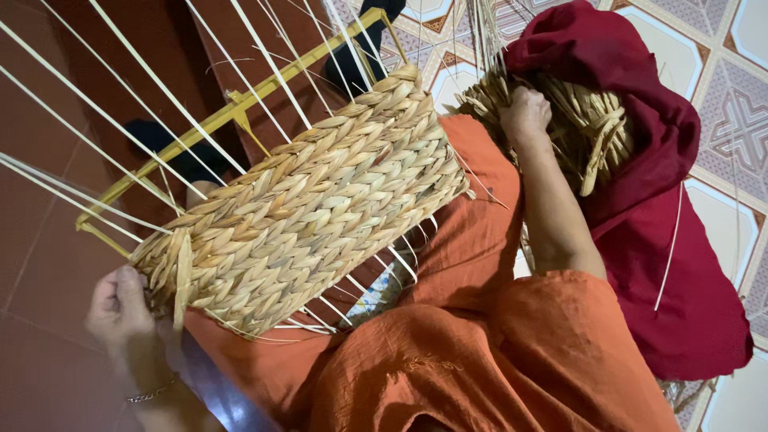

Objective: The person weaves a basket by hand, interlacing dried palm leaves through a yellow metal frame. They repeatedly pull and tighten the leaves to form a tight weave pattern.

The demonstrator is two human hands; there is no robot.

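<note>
1 half-woven straw basket (308, 204) on a yellow metal frame (240, 104), resting across the lap on orange cloth (480, 352). Left hand (120, 308) clamped on the basket's lower left corner, around a loose straw strip (183, 276). Right hand (526, 112) well apart, closed on 1 bundle of dried straw (588, 136) lying in 1 dark red cloth (664, 240) on the tiled floor (740, 120). Many uncounted thin pale ribs (104, 112) fanning toward the upper left.
</note>
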